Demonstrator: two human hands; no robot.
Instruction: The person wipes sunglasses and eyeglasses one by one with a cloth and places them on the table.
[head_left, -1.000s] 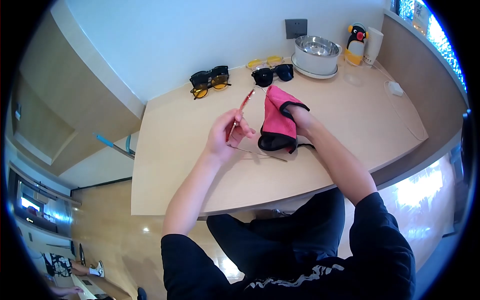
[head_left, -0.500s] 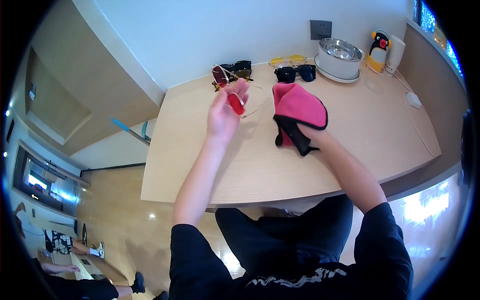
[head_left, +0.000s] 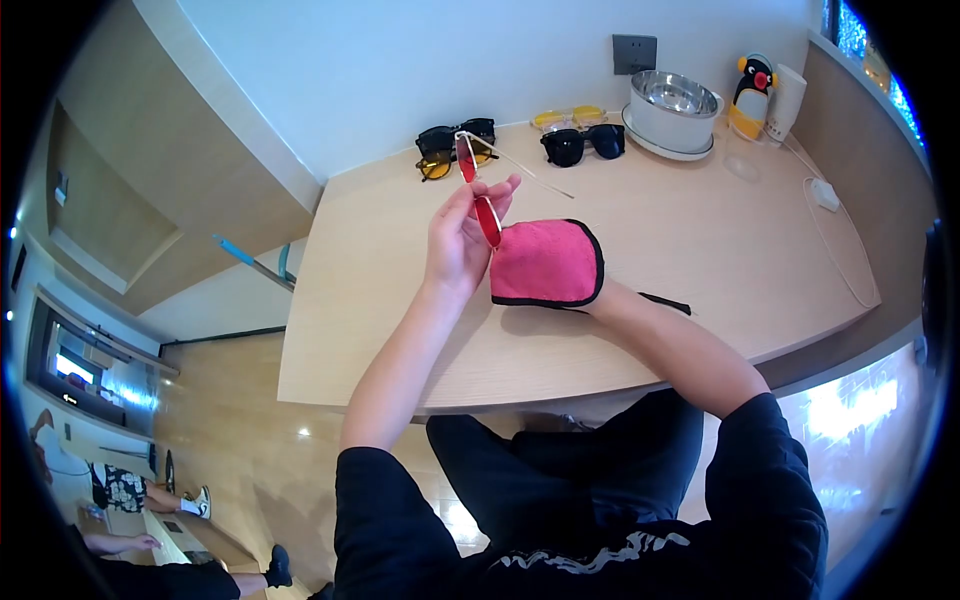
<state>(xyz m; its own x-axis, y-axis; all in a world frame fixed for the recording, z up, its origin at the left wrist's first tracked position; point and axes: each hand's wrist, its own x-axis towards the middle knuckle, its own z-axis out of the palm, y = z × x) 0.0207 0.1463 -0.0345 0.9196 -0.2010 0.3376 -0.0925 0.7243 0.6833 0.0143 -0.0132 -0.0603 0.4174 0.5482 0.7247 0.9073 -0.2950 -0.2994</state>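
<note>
In the head view, my left hand (head_left: pixel 462 235) is closed on a pair of red-lensed glasses (head_left: pixel 487 219), gripping near the bridge. One red lens points up and away, and a thin temple arm stretches out to the right. A pink cloth (head_left: pixel 545 262) with black edging covers my right hand, whose fingers are hidden beneath it. Only the right wrist (head_left: pixel 600 298) shows below the cloth. The cloth's left edge meets the lower lens, close to my left fingers.
Behind stand dark sunglasses (head_left: pixel 455 133), yellow-lensed glasses (head_left: pixel 436 166), black sunglasses (head_left: pixel 584 145) and yellow glasses (head_left: pixel 568 118). A steel-lined bowl (head_left: pixel 675 110), penguin figure (head_left: pixel 752 98) and white cable (head_left: pixel 838 250) are to the right. A thin black strip (head_left: pixel 665 302) lies by my right forearm.
My right hand has moved left with the pink cloth, up to the glasses. My left hand has turned the glasses and shifted slightly right; the black strip now shows behind my right forearm.
</note>
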